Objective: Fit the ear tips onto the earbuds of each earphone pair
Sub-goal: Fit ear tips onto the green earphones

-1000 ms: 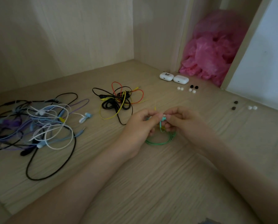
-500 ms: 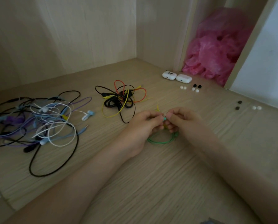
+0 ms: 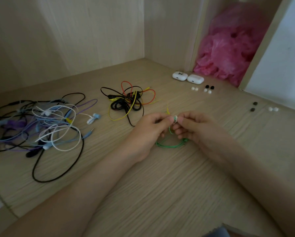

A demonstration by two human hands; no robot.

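Observation:
My left hand (image 3: 149, 130) and my right hand (image 3: 192, 126) meet at the middle of the wooden surface, fingertips pinching a small green earbud with a white ear tip (image 3: 175, 118) between them. Its green cable (image 3: 170, 144) loops on the wood just below the hands. Loose white and black ear tips (image 3: 205, 88) lie at the back, and more ear tips (image 3: 263, 107) lie far right. A tangle of black, white, blue and purple earphones (image 3: 40, 127) sits at the left; a black, red and yellow bundle (image 3: 128, 101) lies behind my left hand.
Two white earbud cases (image 3: 187, 77) stand near the back corner. A crumpled pink plastic bag (image 3: 229, 48) fills a gap behind them. Wooden walls close the back and left; a white panel (image 3: 280, 57) rises at the right.
Both hands stayed together on the green earbud, fingers shifting slightly; the white tip now shows between the fingertips. The camera view drifted a little.

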